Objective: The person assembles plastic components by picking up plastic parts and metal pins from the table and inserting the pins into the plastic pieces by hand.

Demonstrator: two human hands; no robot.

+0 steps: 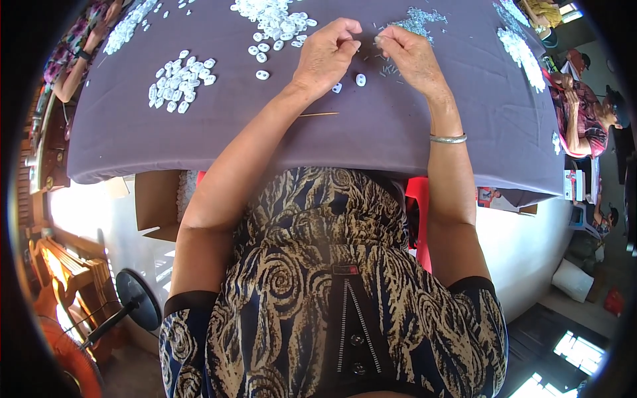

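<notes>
My left hand (326,56) is raised over the table's far half, thumb and fingers pinched together. Facing it across a small gap, my right hand (413,61) also pinches thumb against fingertips. Whatever either pinch holds is too small to make out. Below them on the cloth lie two small white oval pieces with dark spots, one white piece (361,80) nearer my right hand and another white piece (337,87) by my left wrist. Beyond my right hand is a scatter of tiny blue-grey pin-like parts (415,23). A thin wooden stick (320,114) lies beside my left forearm.
A purple-grey cloth (199,136) covers the table. White pieces form a small pile (182,81) at left and a larger heap (272,18) at the far middle. Another person's arm (73,73) is at the far left; a person (587,116) sits at right. A cardboard box (156,202) stands below the edge.
</notes>
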